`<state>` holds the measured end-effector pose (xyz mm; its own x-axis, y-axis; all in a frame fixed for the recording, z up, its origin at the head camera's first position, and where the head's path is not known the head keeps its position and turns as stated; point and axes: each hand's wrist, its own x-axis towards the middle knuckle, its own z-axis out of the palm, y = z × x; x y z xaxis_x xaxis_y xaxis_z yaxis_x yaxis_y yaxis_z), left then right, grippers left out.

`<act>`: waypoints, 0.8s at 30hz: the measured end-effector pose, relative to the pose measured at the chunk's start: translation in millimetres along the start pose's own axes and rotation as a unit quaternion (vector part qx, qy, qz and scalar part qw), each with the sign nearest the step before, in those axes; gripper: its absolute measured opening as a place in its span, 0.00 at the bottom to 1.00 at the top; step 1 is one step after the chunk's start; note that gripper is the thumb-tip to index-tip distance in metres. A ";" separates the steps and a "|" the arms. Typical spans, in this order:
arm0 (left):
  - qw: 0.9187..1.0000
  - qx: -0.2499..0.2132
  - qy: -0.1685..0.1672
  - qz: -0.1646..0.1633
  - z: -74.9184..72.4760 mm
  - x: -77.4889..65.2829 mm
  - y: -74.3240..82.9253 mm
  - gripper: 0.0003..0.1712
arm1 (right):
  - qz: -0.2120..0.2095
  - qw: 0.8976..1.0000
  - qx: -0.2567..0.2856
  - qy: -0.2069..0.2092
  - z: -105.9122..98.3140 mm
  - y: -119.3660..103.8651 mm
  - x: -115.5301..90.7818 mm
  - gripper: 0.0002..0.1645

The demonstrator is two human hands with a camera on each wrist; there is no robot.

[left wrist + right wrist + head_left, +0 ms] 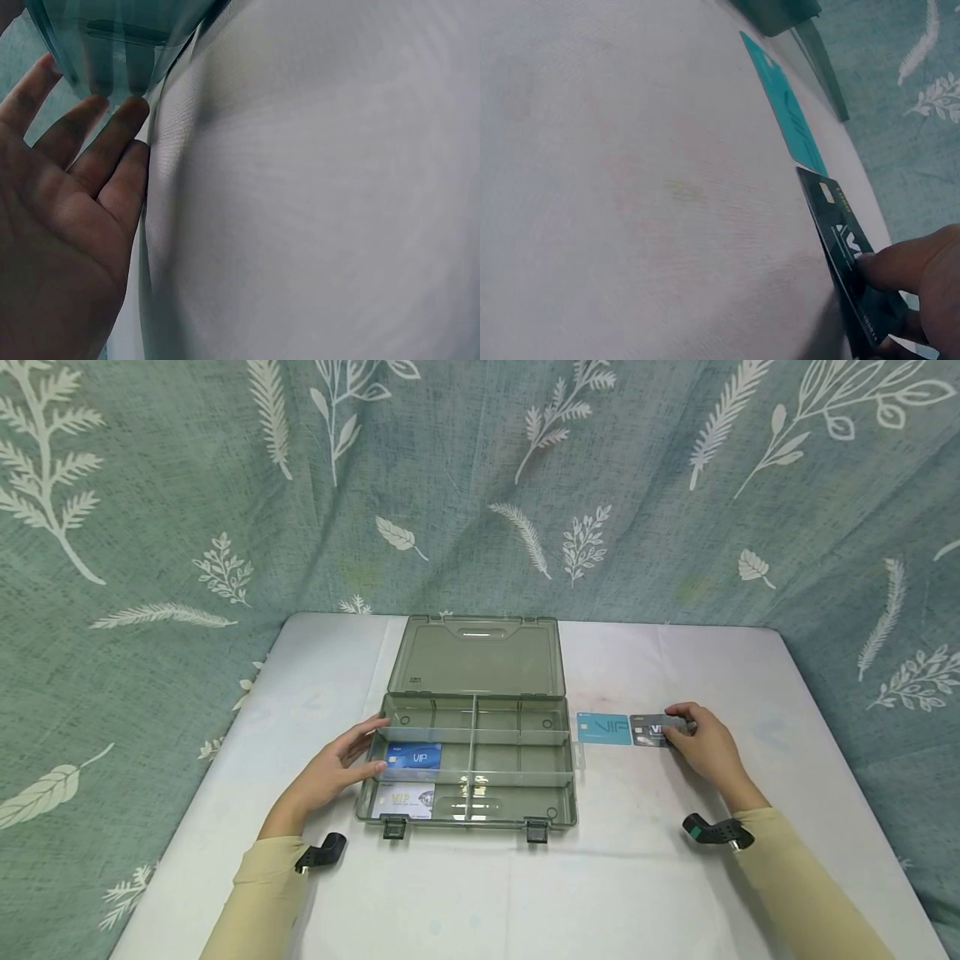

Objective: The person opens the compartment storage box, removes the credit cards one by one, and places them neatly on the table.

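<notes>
My right hand (705, 745) pinches the right end of a dark grey VIP card (647, 731), thumb on its face. In the right wrist view the dark card (838, 225) is tilted, with a shadow under it. Beside its left end lies a teal VIP card (603, 728), flat on the table. My left hand (324, 777) rests against the left side of a translucent green divided box (517, 802), fingers fairly straight; the left wrist view shows fingertips at the box wall (135, 45). Inside the left compartments lie a blue VIP card (412, 757) and a white VIP card (402, 800).
The box's lid (480, 656) is folded back on the table behind it. Two latches, one of them the right latch (537, 832), hang at its front edge. A white cloth (465, 893) covers the table, and a leaf-patterned green curtain (450, 485) hangs behind.
</notes>
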<state>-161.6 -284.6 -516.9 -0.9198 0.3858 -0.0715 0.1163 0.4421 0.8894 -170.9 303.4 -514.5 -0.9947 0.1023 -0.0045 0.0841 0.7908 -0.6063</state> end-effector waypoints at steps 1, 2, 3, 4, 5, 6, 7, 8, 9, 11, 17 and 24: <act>1.000 0.000 0.000 0.000 0.0 0.1 -0.1 0.41 | -0.004 1.000 0.000 0.004 0.5 -0.7 -0.7 0.23; 1.000 0.000 0.000 0.000 -0.1 0.2 -0.4 0.41 | -0.006 1.000 -0.001 0.008 1.0 -1.2 -1.3 0.23; 1.000 0.000 0.000 0.000 -0.2 0.2 -0.7 0.41 | -0.006 1.000 -0.004 0.011 1.6 -1.9 -2.0 0.23; 1.000 0.000 0.000 0.000 -0.2 0.3 -0.9 0.41 | -0.005 1.000 -0.006 0.014 2.2 -2.7 -2.6 0.23; 1.000 0.000 0.000 -0.001 -0.2 0.4 -1.2 0.41 | -0.002 1.000 -0.008 0.017 2.9 -3.4 -3.0 0.23; 1.000 0.000 0.000 0.000 -0.3 0.5 -1.4 0.41 | 0.001 1.000 -0.010 0.019 3.4 -4.4 -3.6 0.24; 1.000 0.000 0.000 0.000 -0.3 0.6 -1.6 0.41 | 0.004 1.000 -0.010 0.021 3.9 -4.7 -3.9 0.24; 1.000 -0.001 0.000 0.000 -0.4 0.7 -1.9 0.41 | 0.007 1.000 -0.011 0.023 4.4 -5.1 -4.2 0.24; 1.000 -0.001 0.000 0.000 -0.4 0.8 -2.0 0.41 | 0.008 1.000 -0.012 0.025 4.7 -5.5 -4.5 0.24; 1.000 -0.002 0.000 0.001 -0.2 0.7 -2.2 0.41 | 0.010 0.999 -0.011 0.028 5.1 -6.3 -4.8 0.25; 1.000 0.001 0.001 0.005 0.0 1.5 -2.1 0.41 | 0.012 0.999 -0.009 0.035 6.6 -4.0 -3.9 0.26; 1.000 0.005 0.001 0.006 -0.3 0.9 -3.4 0.41 | 0.021 0.999 -0.009 0.040 6.6 -1.1 -2.8 0.26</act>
<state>-163.0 -285.9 -519.9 -0.9194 0.3888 -0.0599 0.1304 0.4450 0.8860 -168.6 298.3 -519.1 -0.9824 0.1836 0.0336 0.1284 0.7953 -0.5925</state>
